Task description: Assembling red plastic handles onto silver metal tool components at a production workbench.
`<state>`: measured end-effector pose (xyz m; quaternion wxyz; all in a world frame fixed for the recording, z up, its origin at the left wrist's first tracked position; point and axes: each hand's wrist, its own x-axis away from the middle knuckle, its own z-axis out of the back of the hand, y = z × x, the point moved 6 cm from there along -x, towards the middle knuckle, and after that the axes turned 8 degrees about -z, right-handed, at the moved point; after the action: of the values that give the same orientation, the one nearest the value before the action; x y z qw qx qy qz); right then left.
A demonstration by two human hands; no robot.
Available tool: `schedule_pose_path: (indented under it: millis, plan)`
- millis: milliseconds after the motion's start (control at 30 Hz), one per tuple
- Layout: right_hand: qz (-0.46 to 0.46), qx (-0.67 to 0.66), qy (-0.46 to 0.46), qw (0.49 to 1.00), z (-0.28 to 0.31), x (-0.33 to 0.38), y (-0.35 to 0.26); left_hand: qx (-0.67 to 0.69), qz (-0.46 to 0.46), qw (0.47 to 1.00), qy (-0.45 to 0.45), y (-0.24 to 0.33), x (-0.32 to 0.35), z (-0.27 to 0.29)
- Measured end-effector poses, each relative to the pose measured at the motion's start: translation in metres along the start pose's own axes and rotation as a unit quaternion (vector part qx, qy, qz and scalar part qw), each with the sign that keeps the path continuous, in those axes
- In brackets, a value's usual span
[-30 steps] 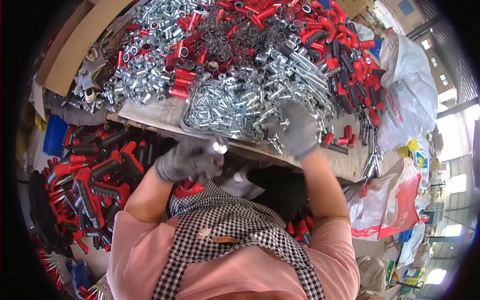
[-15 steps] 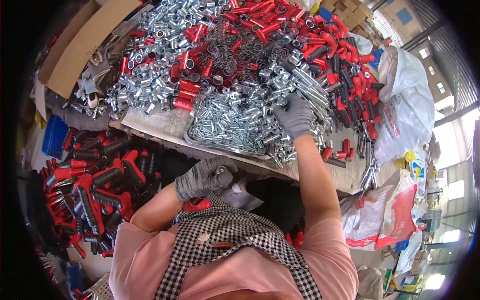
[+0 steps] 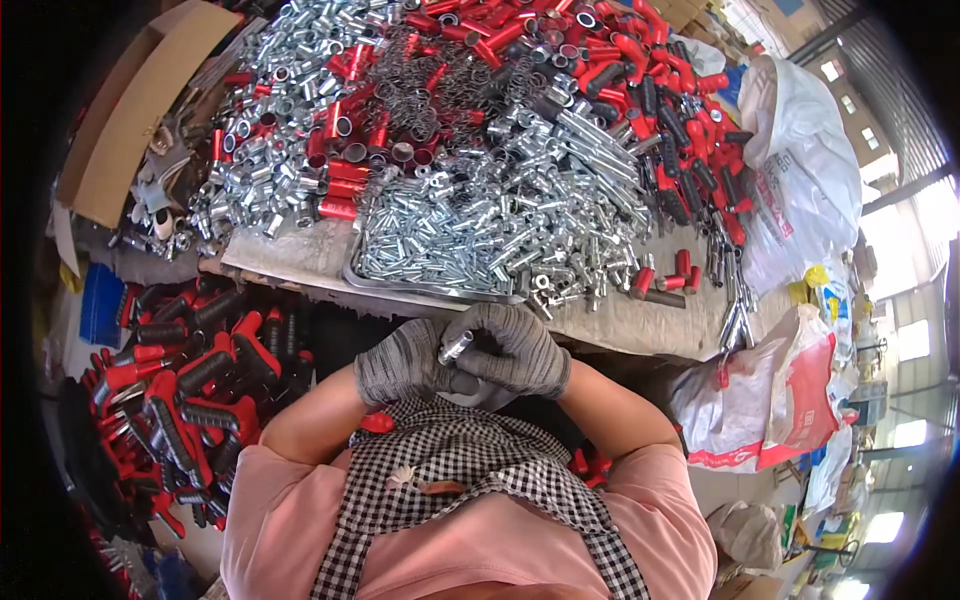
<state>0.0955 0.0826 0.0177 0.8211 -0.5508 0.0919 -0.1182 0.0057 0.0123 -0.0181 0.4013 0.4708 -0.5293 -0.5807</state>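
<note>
Together, left hand (image 3: 405, 362) and right hand (image 3: 515, 350) pinching metal pin (image 3: 455, 348), tilted up-right.

Both hands wear grey knitted cloth gloves, matt and ribbed, the left hand (image 3: 400, 362) and right hand (image 3: 515, 350) closed around a small shiny silver metal pin (image 3: 455, 347). At twelve o'clock a heap of bright zinc-plated metal bolts (image 3: 480, 225) glints beside glossy red plastic sleeves (image 3: 690, 110). At ten o'clock lies a dull brown cardboard sheet (image 3: 135, 110); at three o'clock, a smooth white plastic sack (image 3: 800, 170).
</note>
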Motion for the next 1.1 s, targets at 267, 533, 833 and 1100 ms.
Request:
schedule_pose_path:
  millis: [267,533,833,1100]
  plan:
    - [0.103,0.029,0.047,0.993,0.005,-0.005,-0.011,-0.149,-0.058,0.987,0.023,-0.017,0.021,0.010]
    - [0.082,0.042,0.027,0.995,0.013,-0.003,0.008,-0.049,-0.101,0.993,0.046,0.007,-0.002,0.008]
    - [-0.390,0.465,0.386,0.695,0.312,0.095,0.136,-0.181,-0.133,0.972,0.064,-0.016,-0.006,0.006]
    - [-0.214,0.373,0.469,0.771,0.307,0.084,0.139,-0.262,-0.099,0.956,0.088,-0.003,0.002,-0.002]
